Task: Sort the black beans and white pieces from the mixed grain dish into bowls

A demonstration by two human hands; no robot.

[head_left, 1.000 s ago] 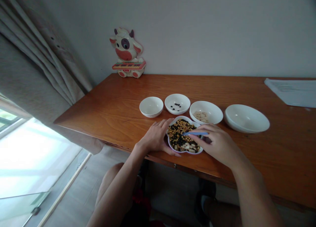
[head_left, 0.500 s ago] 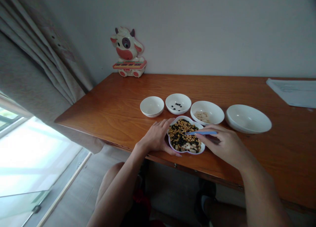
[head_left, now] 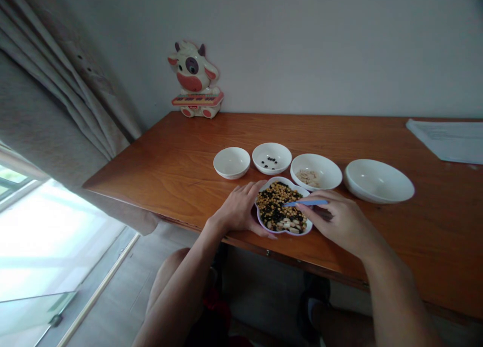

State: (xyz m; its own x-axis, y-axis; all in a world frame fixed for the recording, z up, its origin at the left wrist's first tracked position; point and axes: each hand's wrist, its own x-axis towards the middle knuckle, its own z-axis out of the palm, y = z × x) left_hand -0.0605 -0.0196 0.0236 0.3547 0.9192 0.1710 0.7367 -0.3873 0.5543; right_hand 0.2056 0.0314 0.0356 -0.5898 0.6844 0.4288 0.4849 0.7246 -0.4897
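Observation:
A scalloped white dish [head_left: 310,227] with a pale purple edge sits near the table's front edge, full of yellow and black beans with pale peanut-like pieces toward the front. Curled around its left side, my left hand [head_left: 240,208] grips it, thumb at the front rim. My right hand [head_left: 341,220] pinches a pair of blue tweezers [head_left: 311,203] over the dish. The tweezers' tips reach into the beans near the middle; whether they hold a bean is too small to tell.
Behind the dish stand white bowls: one empty [head_left: 231,164], one with several black beans [head_left: 272,151], one with pale pieces [head_left: 322,170], and a larger one [head_left: 381,181] at right. A cow toy keyboard [head_left: 196,88] and papers [head_left: 451,141] lie farther back on the wooden table [head_left: 158,161].
My right hand and the tweezers have shifted very slightly left. The tips stay among the beans, and my left hand keeps its hold on the dish.

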